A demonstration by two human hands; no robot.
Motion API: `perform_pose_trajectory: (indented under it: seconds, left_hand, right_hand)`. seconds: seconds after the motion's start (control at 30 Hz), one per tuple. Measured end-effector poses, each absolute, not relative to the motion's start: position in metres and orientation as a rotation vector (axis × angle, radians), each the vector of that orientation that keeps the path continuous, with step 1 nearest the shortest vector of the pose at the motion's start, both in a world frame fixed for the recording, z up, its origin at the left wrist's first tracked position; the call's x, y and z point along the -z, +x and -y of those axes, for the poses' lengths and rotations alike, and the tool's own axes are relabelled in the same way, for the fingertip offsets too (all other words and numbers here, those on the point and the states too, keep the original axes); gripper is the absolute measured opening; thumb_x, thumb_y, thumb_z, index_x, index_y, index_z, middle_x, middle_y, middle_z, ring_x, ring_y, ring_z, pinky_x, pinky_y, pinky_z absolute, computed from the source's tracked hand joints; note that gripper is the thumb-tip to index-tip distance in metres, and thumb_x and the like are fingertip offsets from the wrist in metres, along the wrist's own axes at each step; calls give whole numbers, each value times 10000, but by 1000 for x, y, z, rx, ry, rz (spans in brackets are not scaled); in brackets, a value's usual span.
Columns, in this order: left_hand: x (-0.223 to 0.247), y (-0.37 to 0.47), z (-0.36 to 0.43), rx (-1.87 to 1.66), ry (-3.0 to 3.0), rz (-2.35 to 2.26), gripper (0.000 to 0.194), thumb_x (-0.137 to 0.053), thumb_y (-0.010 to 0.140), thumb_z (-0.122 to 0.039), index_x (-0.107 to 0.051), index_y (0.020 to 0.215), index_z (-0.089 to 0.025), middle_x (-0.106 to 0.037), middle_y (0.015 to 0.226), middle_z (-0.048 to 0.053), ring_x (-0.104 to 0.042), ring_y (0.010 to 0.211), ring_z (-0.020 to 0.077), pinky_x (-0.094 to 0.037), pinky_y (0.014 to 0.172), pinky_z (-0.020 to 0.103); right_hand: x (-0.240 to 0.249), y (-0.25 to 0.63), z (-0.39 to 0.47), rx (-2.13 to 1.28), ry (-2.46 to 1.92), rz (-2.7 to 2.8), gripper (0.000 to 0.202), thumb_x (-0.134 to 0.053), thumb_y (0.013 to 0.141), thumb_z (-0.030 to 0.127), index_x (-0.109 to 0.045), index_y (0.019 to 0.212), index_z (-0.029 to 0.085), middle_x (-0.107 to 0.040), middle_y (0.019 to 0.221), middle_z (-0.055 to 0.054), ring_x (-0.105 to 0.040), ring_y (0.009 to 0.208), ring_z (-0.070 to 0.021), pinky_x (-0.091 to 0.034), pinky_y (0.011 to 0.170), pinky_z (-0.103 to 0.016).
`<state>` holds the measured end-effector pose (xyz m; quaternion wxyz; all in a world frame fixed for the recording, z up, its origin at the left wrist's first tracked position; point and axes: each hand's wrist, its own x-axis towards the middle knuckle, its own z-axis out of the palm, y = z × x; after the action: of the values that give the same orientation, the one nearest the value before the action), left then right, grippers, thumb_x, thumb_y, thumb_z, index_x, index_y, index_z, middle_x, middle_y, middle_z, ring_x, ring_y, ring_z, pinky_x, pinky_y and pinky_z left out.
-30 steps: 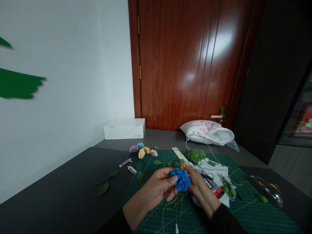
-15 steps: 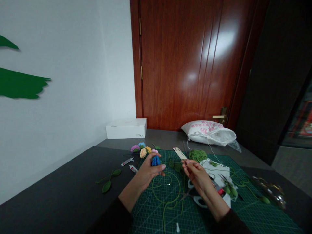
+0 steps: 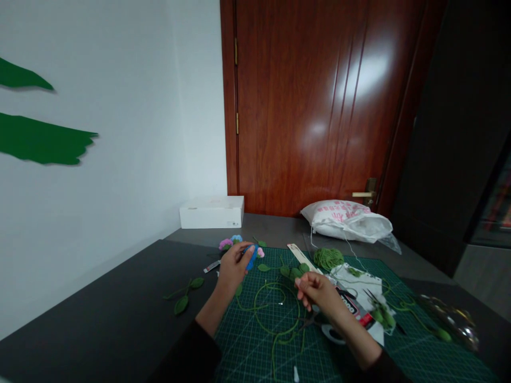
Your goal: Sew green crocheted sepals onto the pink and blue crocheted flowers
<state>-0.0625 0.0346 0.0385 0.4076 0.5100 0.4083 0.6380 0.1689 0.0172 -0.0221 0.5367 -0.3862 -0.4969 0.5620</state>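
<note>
My left hand (image 3: 232, 268) is closed round a small blue crocheted flower (image 3: 251, 257), whose petals show past the fingertips. A green leaf (image 3: 263, 267) lies just right of it. My right hand (image 3: 315, 290) is closed, thumb and fingertips pinched together; whatever is between them is too small to make out. Green crocheted leaves (image 3: 294, 272) are right beside its fingertips. Scissors (image 3: 333, 334) lie partly hidden under my right forearm. Between the hands, a loop of green cord (image 3: 256, 314) rests on the green cutting mat (image 3: 243, 346).
A ball of green yarn (image 3: 328, 258) sits beyond my right hand. Pink and light-blue flowers (image 3: 225, 244) are behind my left hand. Leaves on a stem (image 3: 181, 305) lie left. A white box (image 3: 211, 213) and white bag (image 3: 345, 219) stand at the back.
My left hand has turned and moved slightly left and up with the blue flower. My right hand has moved down and a little right. The view has shifted slightly.
</note>
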Motion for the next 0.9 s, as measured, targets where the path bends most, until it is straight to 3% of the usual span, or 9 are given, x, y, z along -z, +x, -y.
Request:
perform_pose_trajectory:
  seconds: [0.1, 0.23, 0.33, 0.4, 0.5, 0.57, 0.63, 0.8, 0.9]
  left_hand:
    - [-41, -70, -37, -1673, 1292, -1061, 205, -754, 748, -258, -715, 920, -154, -697, 723, 16, -503, 385, 92, -382, 374, 213]
    - [-39, -68, -32, -1752, 1230, -1069, 133, -691, 791, -201, -665, 921, -189, -648, 660, -14, -550, 470, 115, -420, 449, 200]
    - [-31, -48, -23, -1618, 1249, -1006, 138, -738, 767, -254, -671, 861, -179, -661, 646, -4, -521, 433, 110, -370, 390, 191]
    - [-26, -33, -19, -1450, 1276, -933, 235, -805, 706, -321, -696, 799, -134, -684, 621, 37, -572, 457, 149, -422, 399, 224]
    - [-23, -22, -19, -1373, 1241, -823, 397, -799, 725, -437, -728, 933, -106, -758, 850, 126, -699, 736, 224, -548, 630, 310]
    - [-24, -27, -23, -1408, 1191, -772, 434, -735, 785, -505, -732, 938, -99, -756, 814, 125, -701, 762, 224, -538, 734, 342]
    - [-27, -36, -26, -1451, 1143, -733, 430, -733, 784, -517, -736, 843, -91, -722, 687, 93, -669, 678, 198, -517, 726, 333]
    - [-33, -47, -24, -1463, 1066, -615, 361, -780, 758, -450, -742, 820, -96, -680, 664, 63, -623, 641, 180, -501, 705, 339]
    - [-35, -47, -24, -1442, 1042, -564, 364, -793, 751, -447, -734, 831, -96, -603, 606, 18, -520, 547, 116, -446, 586, 271]
  right_hand:
    - [22, 164, -11, -1402, -941, 1293, 407, -818, 630, 519, -625, 679, 164, -583, 360, 29, -414, 233, -73, -245, 261, -150]
    - [20, 157, -8, -1403, -924, 1277, 468, -720, 677, 628, -572, 726, 187, -554, 369, 61, -369, 237, -58, -227, 273, -151]
    - [21, 148, -6, -1361, -885, 1235, 528, -667, 683, 708, -529, 763, 204, -550, 414, 75, -362, 269, -47, -247, 303, -156]
    - [23, 141, -3, -1350, -868, 1236, 544, -644, 696, 732, -510, 781, 211, -557, 434, 74, -368, 280, -48, -255, 312, -158]
    - [32, 131, 2, -1375, -863, 1284, 550, -629, 709, 745, -499, 782, 215, -563, 425, 67, -375, 270, -58, -263, 304, -162]
    - [37, 126, 4, -1400, -869, 1329, 549, -622, 714, 748, -491, 768, 218, -558, 406, 66, -372, 258, -64, -251, 291, -160]
    - [41, 123, 4, -1416, -876, 1372, 537, -608, 734, 742, -486, 767, 220, -557, 398, 67, -368, 252, -65, -228, 283, -153]
    - [41, 121, 5, -1415, -885, 1483, 491, -542, 805, 710, -475, 785, 224, -561, 402, 75, -372, 256, -64, -239, 289, -150]
    - [42, 119, 9, -1411, -900, 1564, 478, -511, 827, 697, -479, 787, 222, -585, 422, 62, -419, 271, -73, -260, 296, -153]
